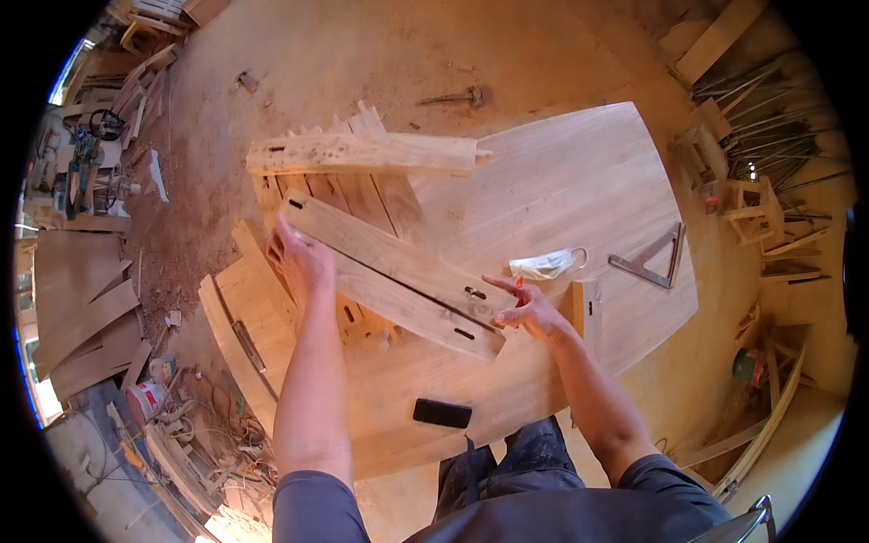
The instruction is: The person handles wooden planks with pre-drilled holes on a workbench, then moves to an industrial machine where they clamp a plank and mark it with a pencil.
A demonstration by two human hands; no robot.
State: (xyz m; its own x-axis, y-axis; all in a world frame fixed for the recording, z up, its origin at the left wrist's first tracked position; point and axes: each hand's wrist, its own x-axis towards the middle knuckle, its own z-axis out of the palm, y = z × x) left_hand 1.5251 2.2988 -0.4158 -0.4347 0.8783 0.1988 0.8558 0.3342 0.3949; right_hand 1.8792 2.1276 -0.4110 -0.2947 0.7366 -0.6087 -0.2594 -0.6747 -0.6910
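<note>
Nearby lie a phone [443,414], lower centre, and a mask [541,264], centre-right. The left hand [304,260], partly hidden, and the right hand [532,312] clasp slotted timber [389,242]; lower-left clutter [204,425] is indistinct.

One left hand [306,260] and one right hand [536,312] make two hands, mid-frame. The slotted wood [389,233] between them shows three dark slots [463,334]. There is one table [579,163], one black phone [443,414] at lower centre, one face mask [543,264] and one triangular square [650,262] right of centre, and one tenoned beam [362,156] above.
</note>
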